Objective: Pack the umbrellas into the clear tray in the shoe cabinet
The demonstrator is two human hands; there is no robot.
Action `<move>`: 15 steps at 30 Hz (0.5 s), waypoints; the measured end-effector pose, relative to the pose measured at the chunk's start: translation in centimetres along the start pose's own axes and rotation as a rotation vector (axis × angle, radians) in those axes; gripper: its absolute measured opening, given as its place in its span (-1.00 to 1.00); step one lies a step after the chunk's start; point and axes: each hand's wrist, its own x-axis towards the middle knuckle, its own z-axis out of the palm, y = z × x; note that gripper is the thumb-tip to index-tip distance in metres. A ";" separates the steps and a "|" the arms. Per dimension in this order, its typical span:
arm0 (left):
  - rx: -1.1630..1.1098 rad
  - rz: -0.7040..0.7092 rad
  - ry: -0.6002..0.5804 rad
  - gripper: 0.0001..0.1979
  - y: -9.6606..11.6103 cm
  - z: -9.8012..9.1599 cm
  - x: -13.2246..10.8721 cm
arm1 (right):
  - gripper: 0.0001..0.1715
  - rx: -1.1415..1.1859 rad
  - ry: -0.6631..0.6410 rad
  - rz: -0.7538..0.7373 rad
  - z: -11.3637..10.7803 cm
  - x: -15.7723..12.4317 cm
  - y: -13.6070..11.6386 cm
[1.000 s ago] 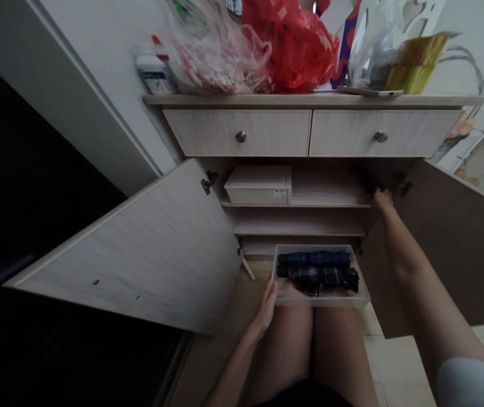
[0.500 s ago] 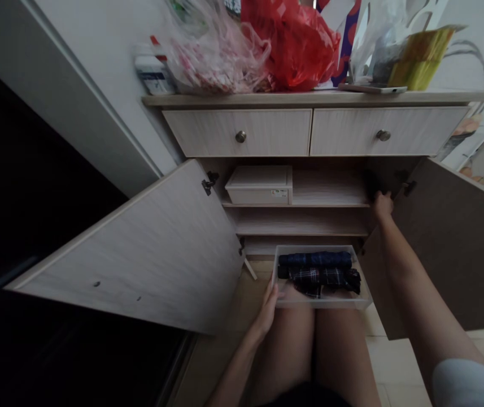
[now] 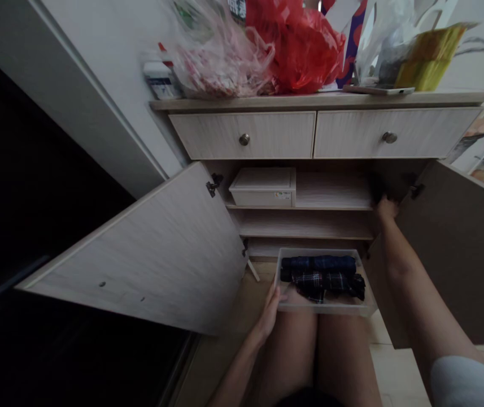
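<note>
A clear plastic box rests across my knees, and two folded umbrellas lie in it: a navy one and a black plaid one. My left hand is closed on the box's left end. At the right end of the cabinet's upper shelf, my right hand reaches in with its fingers curled against a dark object. Shadow hides the fingertips and the kind of that object. On the same shelf, to the left, sits a white lidded box.
The left cabinet door and right door stand swung outward on either side. Two drawers with round knobs are above. On the cabinet top are a red plastic bag, a clear bag, a white bottle and a yellow container.
The view has shifted slightly, so everything sits a little lower and further right. Both hands keep nearly the same places on the box and at the shelf's right end.
</note>
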 end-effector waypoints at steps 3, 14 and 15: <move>-0.004 0.018 0.003 -0.02 0.2 0.2 0.0 | -0.51 0.069 -0.049 0.038 -0.6 0.2 -0.2; -0.024 0.052 -0.027 -0.05 1.1 0.2 -0.4 | -0.60 0.851 -0.102 0.261 -2.4 -4.2 2.0; -0.023 0.053 -0.026 -0.05 1.1 0.2 -0.4 | -0.62 0.920 -0.169 0.229 -2.5 -5.2 2.9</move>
